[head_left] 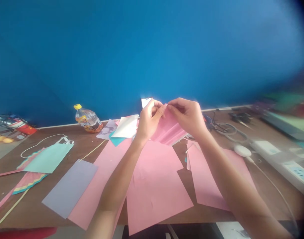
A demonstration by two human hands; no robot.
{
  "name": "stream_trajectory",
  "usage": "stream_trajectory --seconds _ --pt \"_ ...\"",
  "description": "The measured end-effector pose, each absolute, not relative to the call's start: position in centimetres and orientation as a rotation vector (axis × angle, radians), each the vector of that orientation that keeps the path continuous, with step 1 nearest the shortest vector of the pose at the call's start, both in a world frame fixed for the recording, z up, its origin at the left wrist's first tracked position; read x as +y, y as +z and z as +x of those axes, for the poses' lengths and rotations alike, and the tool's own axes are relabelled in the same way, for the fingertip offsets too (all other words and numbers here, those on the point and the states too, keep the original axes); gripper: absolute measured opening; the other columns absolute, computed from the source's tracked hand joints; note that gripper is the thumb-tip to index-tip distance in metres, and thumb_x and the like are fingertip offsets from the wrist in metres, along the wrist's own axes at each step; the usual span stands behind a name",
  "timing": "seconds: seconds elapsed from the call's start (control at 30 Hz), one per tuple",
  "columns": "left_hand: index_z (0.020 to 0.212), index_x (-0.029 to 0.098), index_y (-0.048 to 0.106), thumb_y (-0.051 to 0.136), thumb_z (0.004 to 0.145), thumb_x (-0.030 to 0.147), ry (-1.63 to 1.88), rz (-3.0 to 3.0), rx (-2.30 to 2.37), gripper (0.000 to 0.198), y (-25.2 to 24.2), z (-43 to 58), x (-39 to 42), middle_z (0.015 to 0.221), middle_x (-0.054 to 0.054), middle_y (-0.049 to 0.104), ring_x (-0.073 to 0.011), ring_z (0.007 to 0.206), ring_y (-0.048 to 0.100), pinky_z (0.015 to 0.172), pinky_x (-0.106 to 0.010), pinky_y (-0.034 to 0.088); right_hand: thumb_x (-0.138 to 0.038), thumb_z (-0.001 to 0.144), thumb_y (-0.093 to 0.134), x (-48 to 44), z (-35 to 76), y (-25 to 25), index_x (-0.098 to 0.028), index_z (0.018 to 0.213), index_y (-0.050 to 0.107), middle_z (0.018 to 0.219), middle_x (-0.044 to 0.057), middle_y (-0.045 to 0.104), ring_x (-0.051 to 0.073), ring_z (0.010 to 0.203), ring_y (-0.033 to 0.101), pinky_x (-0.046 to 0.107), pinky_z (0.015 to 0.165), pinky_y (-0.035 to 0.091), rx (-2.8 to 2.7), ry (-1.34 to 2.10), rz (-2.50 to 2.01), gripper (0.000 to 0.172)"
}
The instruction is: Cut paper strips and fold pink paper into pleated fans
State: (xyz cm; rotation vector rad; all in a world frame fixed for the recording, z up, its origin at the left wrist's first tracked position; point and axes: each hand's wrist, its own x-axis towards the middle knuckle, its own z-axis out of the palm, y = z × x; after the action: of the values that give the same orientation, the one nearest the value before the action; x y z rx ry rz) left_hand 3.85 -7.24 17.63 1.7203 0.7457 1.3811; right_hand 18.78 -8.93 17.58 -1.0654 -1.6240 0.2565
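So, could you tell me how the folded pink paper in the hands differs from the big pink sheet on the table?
The folded paper is held up between the left hand and right hand; the big sheet lies on the table. The folded paper shows pleat-like creases; the big sheet is flat. The folded paper looks smaller than the big sheet. Both are the same pink.

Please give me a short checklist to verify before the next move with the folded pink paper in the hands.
1. Left hand pinches the folded pink paper: ok.
2. Right hand pinches its top edge: ok.
3. Paper is held above the wooden table, not lying on it: ok.
4. Folds are even: cannot tell, the hands cover part.
5. Large pink sheet lies on the table below the hands: ok.
6. Plastic bottle is apart from the hands: ok.
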Motion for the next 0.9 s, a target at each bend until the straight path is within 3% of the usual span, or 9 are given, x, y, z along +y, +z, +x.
stream_trajectory --seconds 0.9 --pt "0.082 0.019 0.056 0.064 0.081 0.046 1.361 1.677 0.750 0.028 17.22 3.84 -6.83 0.062 0.002 0.055 -0.0105 0.061 0.053 0.061 -0.023 0.040 -0.033 0.087 0.052 -9.06 18.73 17.63 -0.019 0.090 0.070 0.078 0.004 0.067 0.018 0.069 0.057 0.030 0.062 0.042 -1.645 0.258 -1.108 0.024"
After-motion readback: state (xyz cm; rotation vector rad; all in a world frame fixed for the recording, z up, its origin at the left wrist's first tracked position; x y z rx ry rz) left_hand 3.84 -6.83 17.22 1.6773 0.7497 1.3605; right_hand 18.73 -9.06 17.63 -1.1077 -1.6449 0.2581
